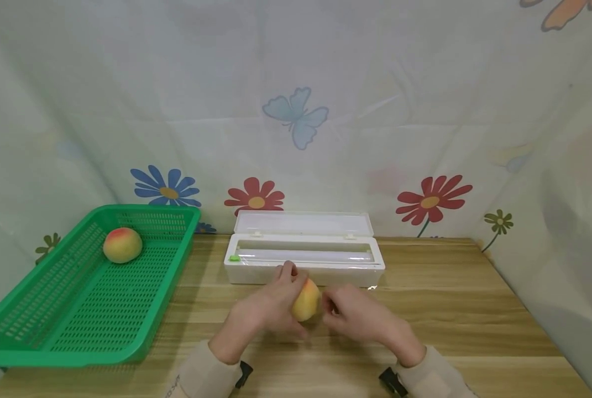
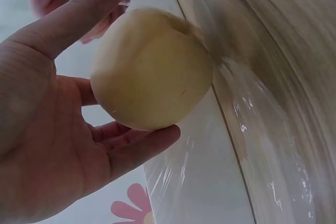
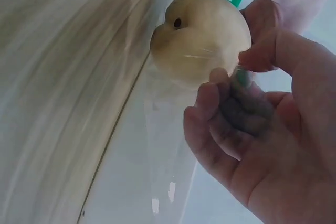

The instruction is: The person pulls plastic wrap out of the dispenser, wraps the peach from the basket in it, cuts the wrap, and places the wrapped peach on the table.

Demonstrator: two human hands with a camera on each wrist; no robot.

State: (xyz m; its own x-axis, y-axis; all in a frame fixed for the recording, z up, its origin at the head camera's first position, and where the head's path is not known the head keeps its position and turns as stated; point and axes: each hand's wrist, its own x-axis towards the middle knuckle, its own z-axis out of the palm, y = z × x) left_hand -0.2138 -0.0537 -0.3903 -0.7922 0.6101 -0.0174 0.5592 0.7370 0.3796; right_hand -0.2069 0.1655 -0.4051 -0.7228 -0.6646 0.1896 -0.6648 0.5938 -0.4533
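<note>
Backdrop point(image 1: 201, 116): pale cloth, printed flowers and a blue butterfly, behind and at both sides. Bench point(image 1: 455, 315): wood-grained, runs to the foot of the cloth.

Green basket point(image 1: 109, 315): shallow, slotted, at the bench's left. White box point(image 1: 256, 275): long, at the back of the bench near the middle; lid point(image 1: 303, 223) raised to the rear, white roll point(image 1: 303, 256) inside. Clear film point(image 2: 273, 182) extends over the box's front and the bench, creased and glinting in the wrist views.

Two beige sleeves point(image 1: 211, 367) come in from the near edge. Left hand point(image 1: 276, 304): fingers and thumb curved round the held peach point(image 1: 307, 301), just in front of the box; cannot tell whether the fruit touches the bench. Right hand point(image 1: 357, 312): just right of that peach, fingers bent; cannot tell whether they pinch film.

Second peach point(image 1: 122, 245), red-topped, lies in the basket toward its far end. Black strap point(image 1: 244, 374) at each wrist. Smallest: green slider point(image 1: 234, 258), left end of the box.
</note>
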